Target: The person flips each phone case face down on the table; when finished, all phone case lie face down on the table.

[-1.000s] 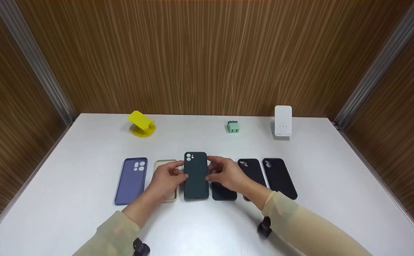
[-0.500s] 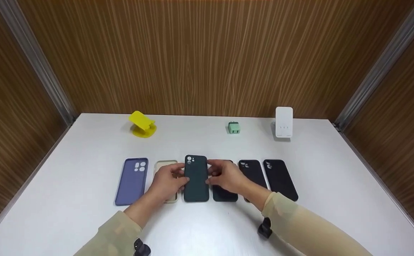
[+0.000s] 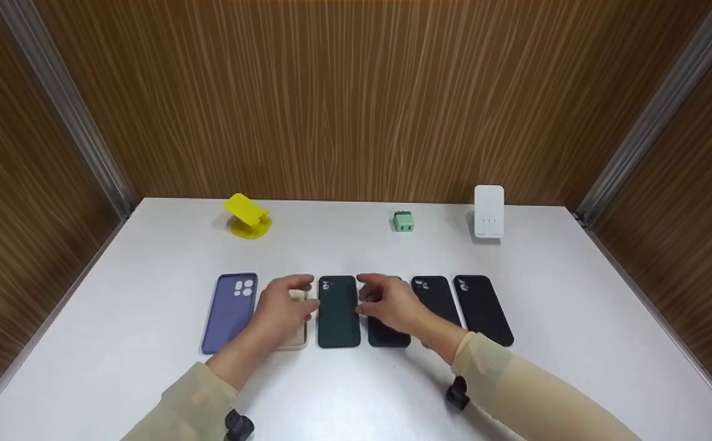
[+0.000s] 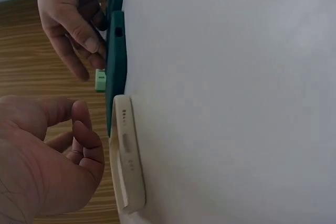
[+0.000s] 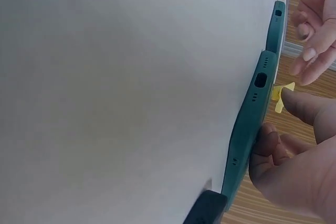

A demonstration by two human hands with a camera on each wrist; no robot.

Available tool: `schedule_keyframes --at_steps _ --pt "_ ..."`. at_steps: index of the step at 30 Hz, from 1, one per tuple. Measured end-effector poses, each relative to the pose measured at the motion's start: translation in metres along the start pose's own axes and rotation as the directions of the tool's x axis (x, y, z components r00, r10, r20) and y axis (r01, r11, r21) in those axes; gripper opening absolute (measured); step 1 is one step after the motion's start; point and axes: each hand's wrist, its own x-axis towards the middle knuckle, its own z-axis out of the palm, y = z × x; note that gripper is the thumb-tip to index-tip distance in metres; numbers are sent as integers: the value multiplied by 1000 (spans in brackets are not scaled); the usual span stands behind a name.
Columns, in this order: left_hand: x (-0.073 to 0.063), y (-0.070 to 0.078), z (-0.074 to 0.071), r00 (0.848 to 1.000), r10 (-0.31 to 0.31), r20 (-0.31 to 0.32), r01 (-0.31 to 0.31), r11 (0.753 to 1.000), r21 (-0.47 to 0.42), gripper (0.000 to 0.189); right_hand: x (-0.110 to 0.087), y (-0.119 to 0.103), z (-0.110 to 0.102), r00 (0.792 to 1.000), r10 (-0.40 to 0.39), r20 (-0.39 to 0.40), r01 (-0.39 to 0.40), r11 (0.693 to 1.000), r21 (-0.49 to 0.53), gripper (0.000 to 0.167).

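Note:
A dark green phone case [image 3: 338, 315] lies flat on the white table, camera cutouts at its top left. My left hand [image 3: 282, 312] hovers over a cream phone case [image 4: 131, 156], partly hiding it; its thumb and fingers are spread apart beside the green case's left edge, holding nothing. On the other side, my right hand [image 3: 395, 303] is above a second dark case [image 5: 252, 114], which it partly covers. Its fingers are bent loosely around nothing, with the thumb tip close to the green case's right edge; whether it touches cannot be told.
A purple phone case [image 3: 228, 315] lies at the row's left end, two black cases [image 3: 484, 309] at its right. Farther back stand a yellow phone stand [image 3: 248, 215], a green charger plug [image 3: 403, 221] and a white stand [image 3: 489, 211]. Wooden panels enclose the table.
The dark green case, earlier held by both hands with its top raised, has come down flat in the row. Both hands have let go, and the left has moved slightly left.

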Motion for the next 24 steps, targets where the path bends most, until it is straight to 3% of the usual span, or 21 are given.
schedule_keyframes --at_steps 6,12,24 --pt "-2 3 -37 1000 12 -4 -12 997 74 50 0 -9 -1 1000 -10 -17 11 998 57 56" --pt "-2 -10 -66 999 2 38 -9 984 177 53 4 -22 10 999 -47 -3 47 995 88 55" --pt "-2 -40 -80 996 -25 88 5 975 220 56 15 -48 50 996 -68 49 66 997 33 58"
